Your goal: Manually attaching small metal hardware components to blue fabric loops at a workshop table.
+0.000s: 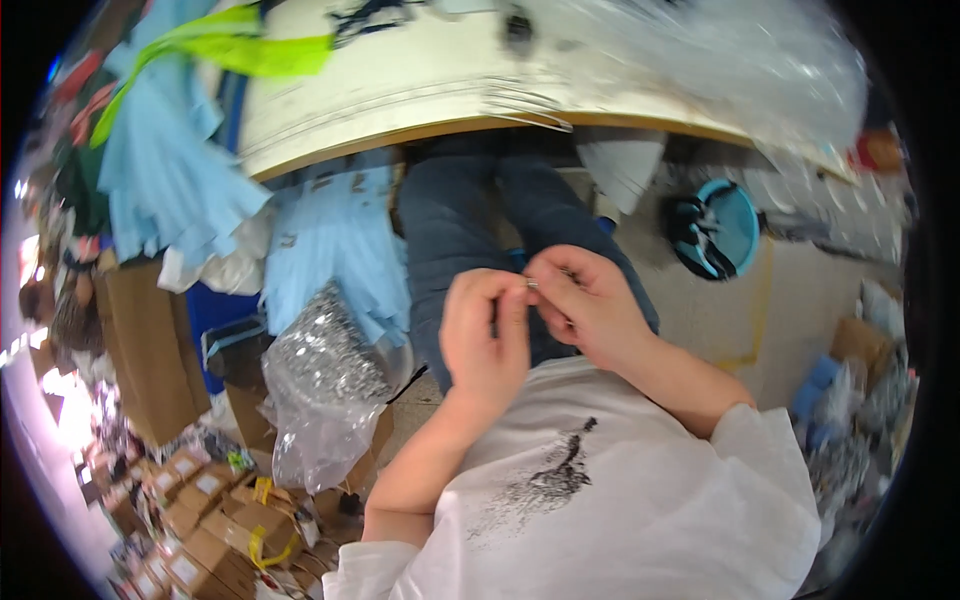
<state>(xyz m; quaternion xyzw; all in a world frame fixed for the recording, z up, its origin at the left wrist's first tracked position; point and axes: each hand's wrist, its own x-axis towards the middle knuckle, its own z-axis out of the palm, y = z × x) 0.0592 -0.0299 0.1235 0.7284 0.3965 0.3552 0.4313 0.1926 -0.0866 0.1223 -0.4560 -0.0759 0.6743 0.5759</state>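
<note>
Above my lap, my left hand (pixel 487 335) and my right hand (pixel 590 305) meet with their fingertips. Between them is a tiny silvery metal piece (pixel 532 284), too small to name. Both hands are closed in a pinch on it; the fingers cover most of it. To the left of my legs, a clear plastic bag (pixel 325 365) is filled with many small shiny metal pieces. Light blue fabric strips (pixel 335 240) lie beside and behind that bag, some with small dark pieces on them.
Ahead stands a white worktable (pixel 420 90) with bent metal wires (pixel 528 105) at its edge and plastic film (pixel 740 70). More blue strips (pixel 175 160) and a yellow-green strip (pixel 230 45) hang at left. A blue basket (pixel 738 232) stands on the floor; cardboard boxes (pixel 205 505) crowd the lower left.
</note>
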